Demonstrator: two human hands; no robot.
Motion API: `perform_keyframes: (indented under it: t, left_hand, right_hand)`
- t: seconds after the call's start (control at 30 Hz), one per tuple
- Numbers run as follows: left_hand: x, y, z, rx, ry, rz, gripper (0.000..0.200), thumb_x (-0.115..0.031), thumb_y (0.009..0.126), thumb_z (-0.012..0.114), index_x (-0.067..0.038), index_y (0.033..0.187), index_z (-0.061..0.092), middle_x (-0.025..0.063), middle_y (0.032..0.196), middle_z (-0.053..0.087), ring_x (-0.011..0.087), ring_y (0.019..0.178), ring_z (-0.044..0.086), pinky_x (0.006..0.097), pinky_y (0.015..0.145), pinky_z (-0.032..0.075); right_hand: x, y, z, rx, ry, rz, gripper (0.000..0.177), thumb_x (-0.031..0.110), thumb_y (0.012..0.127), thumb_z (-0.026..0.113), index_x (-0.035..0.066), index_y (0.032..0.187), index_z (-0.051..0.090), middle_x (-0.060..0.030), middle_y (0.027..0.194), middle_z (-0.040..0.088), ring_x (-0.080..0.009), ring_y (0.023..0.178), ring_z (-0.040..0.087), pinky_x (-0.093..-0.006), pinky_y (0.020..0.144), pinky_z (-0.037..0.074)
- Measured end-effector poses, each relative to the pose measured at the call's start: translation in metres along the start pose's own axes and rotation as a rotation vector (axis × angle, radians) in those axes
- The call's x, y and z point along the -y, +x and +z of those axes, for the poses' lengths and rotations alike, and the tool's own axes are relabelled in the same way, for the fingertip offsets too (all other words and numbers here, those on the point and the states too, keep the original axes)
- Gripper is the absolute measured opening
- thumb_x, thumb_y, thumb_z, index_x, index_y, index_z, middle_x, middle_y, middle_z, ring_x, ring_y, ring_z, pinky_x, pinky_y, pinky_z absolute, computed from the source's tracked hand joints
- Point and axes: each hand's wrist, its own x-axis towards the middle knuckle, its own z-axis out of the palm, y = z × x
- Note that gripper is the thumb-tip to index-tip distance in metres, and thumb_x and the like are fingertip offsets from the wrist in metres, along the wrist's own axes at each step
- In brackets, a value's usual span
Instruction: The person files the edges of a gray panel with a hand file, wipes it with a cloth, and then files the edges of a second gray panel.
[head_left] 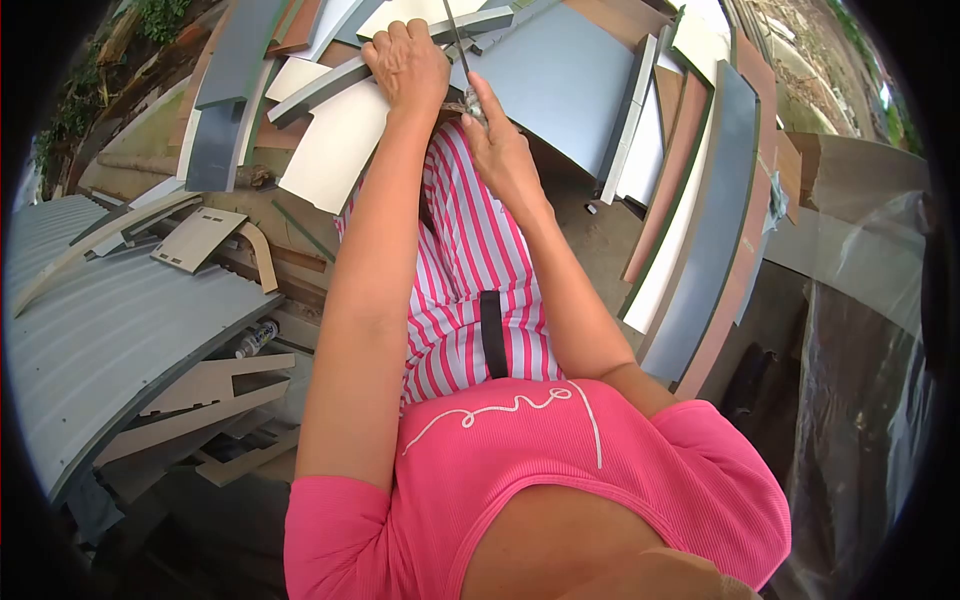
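Note:
My left hand (408, 65) is closed over a narrow grey strip of board (330, 90), which lies slanted across the pile in front of my knees. In my right hand (500, 150) is a knife (460, 50), its thin dark blade pointing away from me and crossing close to the strip. The knife's handle is mostly covered by my fingers; a pale, wrapped-looking part shows. Under the strip lies a cream board (335, 145). A wide blue-grey panel (560, 85) rests to the right of the blade.
Long blue-grey and brown boards (710, 220) lean at the right. More board offcuts (225, 70) are piled at the upper left. A corrugated metal sheet (120, 320) lies on the left, beside a plastic bottle (257, 338). Clear plastic sheeting (860, 380) hangs at the far right.

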Motion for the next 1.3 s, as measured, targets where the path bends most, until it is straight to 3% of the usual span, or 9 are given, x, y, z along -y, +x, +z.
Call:
perform_keyframes:
  t: [0.13, 0.43, 0.6, 0.7, 0.83, 1.07, 1.17, 1.2, 1.3]
  left_hand:
    - [0.002, 0.0, 0.003, -0.002, 0.006, -0.017, 0.014, -0.011, 0.078, 0.059, -0.004, 0.09, 0.063, 0.0129, 0.091, 0.062, 0.0307, 0.092, 0.056, 0.0439, 0.086, 0.034]
    - [0.025, 0.01, 0.005, 0.05, 0.061, -0.034, 0.014, -0.01, 0.079, 0.057, -0.005, 0.09, 0.064, 0.014, 0.096, 0.065, 0.0323, 0.096, 0.058, 0.045, 0.089, 0.034]
    - [0.028, 0.009, 0.01, 0.038, 0.058, -0.034, 0.017, -0.012, 0.077, 0.057, -0.007, 0.092, 0.064, 0.0138, 0.096, 0.065, 0.0343, 0.094, 0.059, 0.0468, 0.086, 0.035]
    - [0.026, 0.011, 0.007, 0.026, 0.061, -0.027, 0.017, -0.011, 0.077, 0.057, -0.006, 0.092, 0.064, 0.0135, 0.097, 0.065, 0.034, 0.094, 0.059, 0.0465, 0.085, 0.036]
    - [0.024, 0.011, 0.004, -0.039, 0.04, -0.021, 0.012, -0.008, 0.076, 0.058, -0.006, 0.086, 0.064, 0.0138, 0.089, 0.063, 0.0313, 0.09, 0.057, 0.0438, 0.084, 0.035]
    - [0.029, 0.011, 0.01, -0.047, 0.028, 0.004, 0.011, -0.007, 0.076, 0.056, -0.005, 0.083, 0.064, 0.0127, 0.085, 0.062, 0.0321, 0.086, 0.057, 0.0453, 0.081, 0.035]
    - [0.019, 0.007, -0.003, 0.024, -0.087, -0.109, 0.019, -0.004, 0.08, 0.052, 0.0, 0.093, 0.065, 0.0198, 0.098, 0.063, 0.0343, 0.1, 0.056, 0.0475, 0.099, 0.036]
    - [0.026, 0.01, 0.005, -0.022, 0.011, -0.007, 0.012, -0.006, 0.076, 0.055, -0.005, 0.085, 0.064, 0.0125, 0.087, 0.062, 0.0316, 0.087, 0.057, 0.0451, 0.082, 0.035]
    - [0.022, 0.008, 0.001, -0.046, -0.034, -0.039, 0.014, -0.007, 0.076, 0.056, -0.005, 0.087, 0.065, 0.0122, 0.088, 0.062, 0.0312, 0.088, 0.057, 0.0448, 0.082, 0.035]
  right_hand:
    - [0.012, -0.006, -0.007, 0.059, 0.047, 0.163, 0.054, 0.023, 0.1, 0.052, 0.027, 0.15, 0.034, -0.0248, 0.128, 0.059, -0.0406, 0.119, 0.057, -0.0403, 0.097, 0.045]
    - [0.027, 0.007, -0.019, 0.224, 0.025, 0.185, 0.051, 0.021, 0.1, 0.049, 0.028, 0.149, 0.036, -0.0236, 0.119, 0.064, -0.0327, 0.093, 0.067, -0.0396, 0.088, 0.049]
    - [0.006, -0.003, -0.005, 0.029, -0.054, -0.068, 0.05, 0.021, 0.101, 0.049, 0.026, 0.149, 0.037, -0.0175, 0.095, 0.07, -0.0234, 0.08, 0.064, -0.0381, 0.078, 0.049]
    - [0.023, 0.036, -0.007, 0.144, 0.007, 0.098, 0.05, 0.023, 0.1, 0.051, 0.026, 0.148, 0.038, -0.017, 0.093, 0.07, -0.0271, 0.081, 0.064, -0.0399, 0.078, 0.049]
    - [0.017, 0.068, 0.011, 0.066, -0.005, -0.043, 0.052, 0.025, 0.098, 0.054, 0.025, 0.148, 0.039, -0.0137, 0.078, 0.065, -0.0225, 0.066, 0.058, -0.036, 0.07, 0.049]
    - [0.016, -0.019, -0.008, 0.115, -0.008, 0.084, 0.053, 0.022, 0.099, 0.052, 0.027, 0.149, 0.035, -0.0256, 0.098, 0.067, -0.0384, 0.092, 0.067, -0.0417, 0.088, 0.048]
    - [0.016, 0.01, -0.006, 0.141, 0.022, 0.136, 0.052, 0.025, 0.1, 0.052, 0.028, 0.149, 0.037, -0.0218, 0.093, 0.068, -0.0321, 0.083, 0.066, -0.0409, 0.083, 0.05]
    - [0.017, 0.028, -0.005, 0.142, 0.015, 0.097, 0.052, 0.025, 0.1, 0.051, 0.027, 0.149, 0.036, -0.0211, 0.092, 0.069, -0.0323, 0.083, 0.066, -0.0418, 0.083, 0.05]
    - [0.026, 0.068, 0.004, 0.2, 0.113, 0.169, 0.052, 0.024, 0.099, 0.05, 0.025, 0.15, 0.036, -0.0182, 0.086, 0.067, -0.0276, 0.076, 0.064, -0.04, 0.078, 0.05]
